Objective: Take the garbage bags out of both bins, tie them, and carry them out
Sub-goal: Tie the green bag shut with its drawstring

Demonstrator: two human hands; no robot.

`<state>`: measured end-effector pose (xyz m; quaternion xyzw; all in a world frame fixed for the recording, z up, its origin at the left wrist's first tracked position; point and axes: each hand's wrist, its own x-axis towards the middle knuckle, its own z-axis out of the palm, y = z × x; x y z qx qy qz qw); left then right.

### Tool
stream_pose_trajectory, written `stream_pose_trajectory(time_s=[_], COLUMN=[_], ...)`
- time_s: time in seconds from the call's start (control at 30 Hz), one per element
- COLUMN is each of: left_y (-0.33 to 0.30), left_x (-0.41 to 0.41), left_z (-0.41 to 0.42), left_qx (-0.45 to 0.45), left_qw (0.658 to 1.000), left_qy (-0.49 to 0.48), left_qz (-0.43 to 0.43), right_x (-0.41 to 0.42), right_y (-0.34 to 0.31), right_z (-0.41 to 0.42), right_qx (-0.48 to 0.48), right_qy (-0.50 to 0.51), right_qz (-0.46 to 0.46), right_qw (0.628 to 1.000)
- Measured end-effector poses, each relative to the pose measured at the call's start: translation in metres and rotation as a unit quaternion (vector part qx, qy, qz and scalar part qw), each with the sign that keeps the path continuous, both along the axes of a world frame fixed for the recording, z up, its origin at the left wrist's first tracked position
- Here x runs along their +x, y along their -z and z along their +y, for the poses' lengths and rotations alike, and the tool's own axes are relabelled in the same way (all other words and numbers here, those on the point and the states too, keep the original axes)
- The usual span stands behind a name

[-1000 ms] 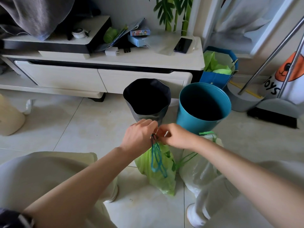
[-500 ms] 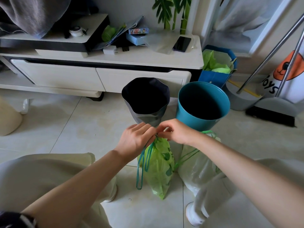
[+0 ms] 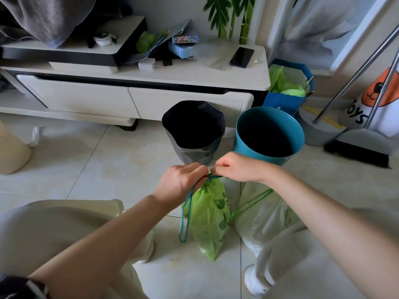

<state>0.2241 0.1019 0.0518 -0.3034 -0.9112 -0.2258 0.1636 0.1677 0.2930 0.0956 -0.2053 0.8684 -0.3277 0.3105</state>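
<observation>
A green garbage bag stands on the floor tiles between my knees, its neck gathered tight. My left hand and my right hand both pinch the teal drawstring at the neck, pulling it sideways; a long loop hangs down from my left hand. A white translucent garbage bag with a green drawstring leans beside it on the right. Behind them stand two bins without bags: a dark grey bin and a teal bin.
A white TV cabinet runs along the back with a phone and boxes on top. A blue paper bag with green stuffing, a broom and dustpan stand at right. My knees flank the bags.
The drawstring loop, bunched below my hands a second ago, has been drawn out long on the left. My hands moved slightly apart, and the bag's neck has cinched tighter.
</observation>
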Motion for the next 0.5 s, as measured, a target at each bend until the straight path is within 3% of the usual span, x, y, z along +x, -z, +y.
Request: stream_pose_trajectory(time_s=[0.13, 0.23, 0.37, 0.5], left_y=[0.001, 0.006, 0.016, 0.018], left_x=[0.000, -0.003, -0.008, -0.015], left_z=[-0.001, -0.009, -0.018, -0.024], left_qx=[0.007, 0.022, 0.043, 0.147], left_qw=[1.000, 0.999, 0.993, 0.958], left_qy=[-0.003, -0.036, -0.083, -0.121], left_qz=[-0.002, -0.015, -0.079, -0.214], right_x=[-0.010, -0.018, -0.024, -0.028], right_y=[-0.014, -0.025, -0.034, -0.020], right_z=[0.015, 0.027, 0.037, 0.039], right_qx=[-0.017, -0.093, -0.210, -0.121], right_qy=[0.021, 0.136, 0.254, 0.306], right_qz=[0.009, 0.002, -0.055, -0.087], right_qw=[1.000, 0.986, 0.943, 0.940])
